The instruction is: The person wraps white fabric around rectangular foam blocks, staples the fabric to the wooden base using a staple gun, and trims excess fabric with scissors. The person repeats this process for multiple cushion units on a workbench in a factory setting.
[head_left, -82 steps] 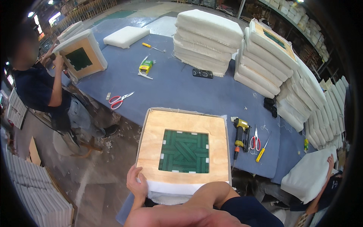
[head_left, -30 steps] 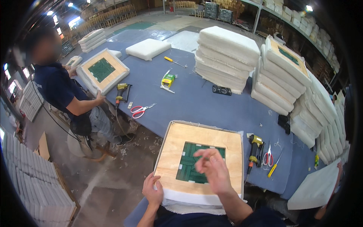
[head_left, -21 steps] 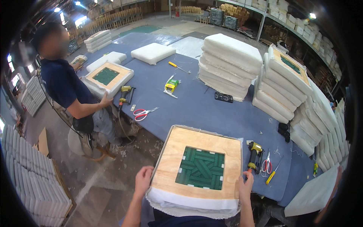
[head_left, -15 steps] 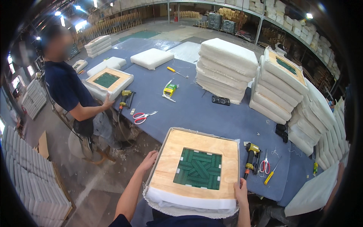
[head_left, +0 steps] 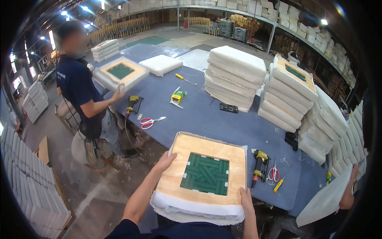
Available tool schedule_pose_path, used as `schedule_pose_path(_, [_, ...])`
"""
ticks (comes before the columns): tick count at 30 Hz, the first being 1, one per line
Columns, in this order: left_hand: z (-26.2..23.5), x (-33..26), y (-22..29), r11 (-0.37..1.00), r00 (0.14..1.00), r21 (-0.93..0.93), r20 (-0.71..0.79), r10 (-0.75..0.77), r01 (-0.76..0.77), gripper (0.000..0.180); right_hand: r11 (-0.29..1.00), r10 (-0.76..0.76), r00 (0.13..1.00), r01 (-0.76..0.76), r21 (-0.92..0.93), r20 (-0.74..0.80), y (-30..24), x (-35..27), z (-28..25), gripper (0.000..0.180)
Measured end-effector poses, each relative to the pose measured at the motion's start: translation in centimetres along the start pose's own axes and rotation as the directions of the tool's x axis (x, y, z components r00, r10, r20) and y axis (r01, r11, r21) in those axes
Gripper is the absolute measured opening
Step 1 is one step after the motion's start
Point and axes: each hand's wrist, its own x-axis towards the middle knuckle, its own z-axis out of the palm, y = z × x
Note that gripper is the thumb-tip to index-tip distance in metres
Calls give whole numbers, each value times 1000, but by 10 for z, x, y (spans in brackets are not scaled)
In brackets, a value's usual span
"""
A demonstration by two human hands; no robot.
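Note:
A chair seat cushion [head_left: 215, 148] lies underside up in front of me at the table's near edge. Its wooden base frames a square of woven green webbing [head_left: 205, 174]. Pale fabric borders the wood, and white padding with a ragged fabric edge [head_left: 195, 211] shows along the near side. My left hand [head_left: 166, 161] grips the left side, thumb over the wood and fingers hidden beneath. At the near right corner, my right hand [head_left: 246, 200] closes on the other side of the cushion. Right of it lies a yellow-and-black staple gun [head_left: 260, 163].
Red-handled scissors [head_left: 273, 174] and a yellow-handled screwdriver [head_left: 278, 185] lie at right on the blue table [head_left: 167, 99]. Stacked cushions [head_left: 234, 79] stand farther back. At left, a co-worker [head_left: 77, 83] holds another cushion [head_left: 137, 71]. A person's arm [head_left: 348, 193] holds pale material at far right.
My left hand has come farther over the wood at the left edge, and the cushion has shifted slightly. The co-worker has raised their cushion off the table.

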Motion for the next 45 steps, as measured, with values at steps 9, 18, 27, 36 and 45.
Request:
schedule_pose_path(9, [17,-25,29,995,999,97,35,-19,15,63,997,-78,997,78,-16,19,0,-16,-8,42])
schedule_pose_path(18, [15,-74,32,963,998,269,-50,32,-17,65,997,-58,997,60,-39,48,13,-21,-32,51])
schedule_pose_path(27, [-22,-205,12,978,999,205,11,-45,42,75,997,3,988,-15,75,151,10,-40,-47,59])
schedule_pose_path(36, [-11,-244,-35,979,977,-143,-136,-165,145,59,883,118,946,-239,403,302,54,-27,-38,61])
schedule_pose_path(45, [5,-245,35,874,951,481,-294,93,64,52,978,-74,978,33,206,195,31,-59,-13,57])
